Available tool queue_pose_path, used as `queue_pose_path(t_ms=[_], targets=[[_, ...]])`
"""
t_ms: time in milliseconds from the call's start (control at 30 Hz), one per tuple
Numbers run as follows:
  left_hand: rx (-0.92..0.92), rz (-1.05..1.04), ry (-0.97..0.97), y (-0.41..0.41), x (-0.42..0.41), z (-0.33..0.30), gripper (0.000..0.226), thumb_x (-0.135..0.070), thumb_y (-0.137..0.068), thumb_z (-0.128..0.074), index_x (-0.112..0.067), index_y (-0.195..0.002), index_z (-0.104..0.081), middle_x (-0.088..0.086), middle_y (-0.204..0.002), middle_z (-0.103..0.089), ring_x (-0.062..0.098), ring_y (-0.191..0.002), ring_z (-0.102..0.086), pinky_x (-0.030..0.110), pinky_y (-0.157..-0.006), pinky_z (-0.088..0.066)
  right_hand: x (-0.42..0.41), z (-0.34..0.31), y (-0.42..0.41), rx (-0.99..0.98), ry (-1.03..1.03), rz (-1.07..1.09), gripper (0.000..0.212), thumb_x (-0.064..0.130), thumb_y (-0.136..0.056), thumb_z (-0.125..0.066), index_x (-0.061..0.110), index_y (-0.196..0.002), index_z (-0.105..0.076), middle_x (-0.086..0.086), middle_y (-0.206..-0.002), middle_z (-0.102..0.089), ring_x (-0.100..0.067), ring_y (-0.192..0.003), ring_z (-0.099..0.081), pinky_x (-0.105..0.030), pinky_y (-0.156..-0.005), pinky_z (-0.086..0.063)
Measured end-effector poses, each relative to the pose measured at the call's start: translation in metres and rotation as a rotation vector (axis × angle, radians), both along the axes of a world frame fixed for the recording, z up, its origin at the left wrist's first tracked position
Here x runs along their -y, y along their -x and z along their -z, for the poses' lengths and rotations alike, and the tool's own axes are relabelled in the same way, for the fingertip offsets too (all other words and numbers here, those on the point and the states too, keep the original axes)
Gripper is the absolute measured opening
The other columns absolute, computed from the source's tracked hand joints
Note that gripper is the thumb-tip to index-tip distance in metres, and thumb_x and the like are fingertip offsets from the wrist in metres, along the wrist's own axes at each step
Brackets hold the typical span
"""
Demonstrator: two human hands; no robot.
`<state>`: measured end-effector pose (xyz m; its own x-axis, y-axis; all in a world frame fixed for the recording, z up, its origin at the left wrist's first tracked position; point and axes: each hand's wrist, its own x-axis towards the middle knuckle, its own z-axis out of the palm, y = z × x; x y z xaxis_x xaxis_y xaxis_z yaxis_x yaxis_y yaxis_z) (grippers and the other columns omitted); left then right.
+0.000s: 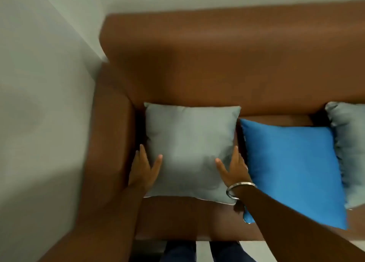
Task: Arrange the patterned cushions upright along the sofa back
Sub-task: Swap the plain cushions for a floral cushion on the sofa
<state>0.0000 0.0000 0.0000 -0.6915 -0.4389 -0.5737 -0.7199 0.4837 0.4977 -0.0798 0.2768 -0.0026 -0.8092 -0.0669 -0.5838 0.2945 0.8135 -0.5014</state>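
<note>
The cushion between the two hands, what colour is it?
Plain pale grey cushion, seen best in the head view.

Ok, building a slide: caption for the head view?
Left hand and right hand press the sides of a grey cushion on a brown sofa, blue cushion alongside.

Cut off, covered or blurred

The second grey cushion [349, 153] and the sofa [217, 64] run off the right edge, and the legs [197, 252] are cut by the near edge. Most fingers of the left hand [143, 171] and the right hand [234, 169] are hidden in the dark gaps beside the grey cushion [189, 143]. The right forearm [296, 222] covers the blue cushion [292, 173] at its near-left corner. Soft blur hides fabric detail throughout.
</note>
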Motion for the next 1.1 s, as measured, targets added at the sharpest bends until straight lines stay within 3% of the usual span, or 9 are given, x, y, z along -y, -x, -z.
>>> queue_pose_path(t_ms=[233, 367, 467, 533, 633, 700, 800, 900, 1100], targets=[[-0.146, -0.27, -0.281, -0.006, 0.007, 0.081, 0.099, -0.089, -0.072, -0.045, -0.038, -0.154, -0.025, -0.008, -0.155, -0.043, 0.016, -0.139, -0.045, 0.044, -0.116, -0.035, 0.007, 0.087, -0.013, 0.051, 0.259, 0.373, 0.114, 0.088, -0.064, -0.052, 0.025, -0.154, -0.024, -0.006, -0.149, -0.05, -0.026, -0.133, -0.05, -0.047, -0.112, -0.04], [-0.173, -0.278, -0.396, -0.004, 0.018, 0.05, 0.085, -0.078, -0.079, -0.054, -0.036, -0.151, -0.034, -0.013, -0.145, -0.051, 0.008, -0.125, -0.055, 0.036, -0.106, -0.044, 0.002, 0.045, -0.003, 0.164, 0.377, 0.328, 0.069, 0.053, -0.088, -0.062, 0.022, -0.146, -0.041, 0.004, -0.138, -0.055, -0.018, -0.127, -0.051, -0.029, -0.102, -0.038], [-0.107, -0.264, -0.507, -0.002, 0.043, -0.004, 0.08, -0.076, -0.077, -0.055, -0.035, -0.145, -0.043, -0.013, -0.133, -0.058, 0.005, -0.109, -0.06, 0.031, -0.095, -0.045, -0.024, -0.025, 0.017, 0.345, 0.455, 0.292, 0.076, 0.062, -0.079, -0.054, 0.02, -0.142, -0.05, -0.001, -0.137, -0.06, -0.016, -0.115, -0.059, -0.028, -0.095, -0.044], [-0.062, -0.327, -0.673, 0.004, 0.075, -0.026, 0.078, -0.079, -0.066, -0.066, -0.032, -0.127, -0.065, -0.006, -0.12, -0.072, 0.014, -0.107, -0.068, 0.037, -0.093, -0.051, -0.05, -0.068, 0.036, 0.459, 0.506, 0.346, 0.062, 0.062, -0.086, -0.041, 0.018, -0.12, -0.068, -0.009, -0.112, -0.074, -0.019, -0.091, -0.072, -0.028, -0.072, -0.055], [-0.087, -0.463, -0.841, 0.025, 0.104, -0.051, 0.071, -0.069, -0.074, -0.066, -0.017, -0.122, -0.067, 0.005, -0.094, -0.078, 0.021, -0.08, -0.074, 0.038, -0.066, -0.061, -0.075, -0.093, 0.067, 0.373, 0.638, 0.454, 0.064, 0.061, -0.099, -0.021, 0.022, -0.105, -0.071, -0.007, -0.093, -0.078, -0.026, -0.08, -0.068, -0.031, -0.059, -0.054], [-0.169, -0.35, -0.765, 0.048, 0.091, -0.061, 0.071, -0.083, -0.069, -0.053, -0.029, -0.11, -0.071, -0.002, -0.083, -0.076, 0.014, -0.071, -0.071, 0.033, -0.059, -0.058, -0.058, -0.095, 0.083, 0.251, 0.658, 0.422, 0.075, 0.08, -0.087, -0.017, 0.031, -0.117, -0.065, 0.001, -0.108, -0.076, -0.022, -0.094, -0.064, -0.037, -0.072, -0.051], [-0.219, -0.314, -0.671, 0.078, 0.046, -0.06, 0.045, -0.076, -0.086, -0.033, -0.049, -0.099, -0.067, -0.019, -0.103, -0.069, 0.002, -0.093, -0.062, 0.028, -0.082, -0.049, -0.022, -0.066, 0.091, 0.239, 0.617, 0.341, 0.109, 0.102, -0.056, -0.024, 0.037, -0.138, -0.053, 0.004, -0.139, -0.061, -0.02, -0.129, -0.055, -0.047, -0.11, -0.039], [-0.312, -0.384, -0.631, 0.087, 0.025, -0.028, 0.048, -0.074, -0.088, -0.029, -0.047, -0.104, -0.065, -0.02, -0.102, -0.072, 0.003, -0.1, -0.064, 0.027, -0.085, -0.051, 0.006, -0.032, 0.096, 0.212, 0.68, 0.378, 0.102, 0.101, -0.059, -0.032, 0.04, -0.139, -0.052, 0.001, -0.142, -0.06, -0.023, -0.13, -0.056, -0.05, -0.113, -0.037], [-0.478, -0.465, -0.542, 0.088, 0.021, 0.021, 0.096, -0.092, -0.072, -0.038, -0.036, -0.15, -0.038, -0.005, -0.15, -0.051, 0.016, -0.134, -0.052, 0.05, -0.112, -0.041, 0.047, -0.006, 0.129, -0.104, 0.671, 0.463, 0.095, 0.086, -0.073, -0.036, 0.024, -0.145, -0.046, 0.001, -0.144, -0.055, -0.017, -0.133, -0.051, -0.046, -0.117, -0.035]])
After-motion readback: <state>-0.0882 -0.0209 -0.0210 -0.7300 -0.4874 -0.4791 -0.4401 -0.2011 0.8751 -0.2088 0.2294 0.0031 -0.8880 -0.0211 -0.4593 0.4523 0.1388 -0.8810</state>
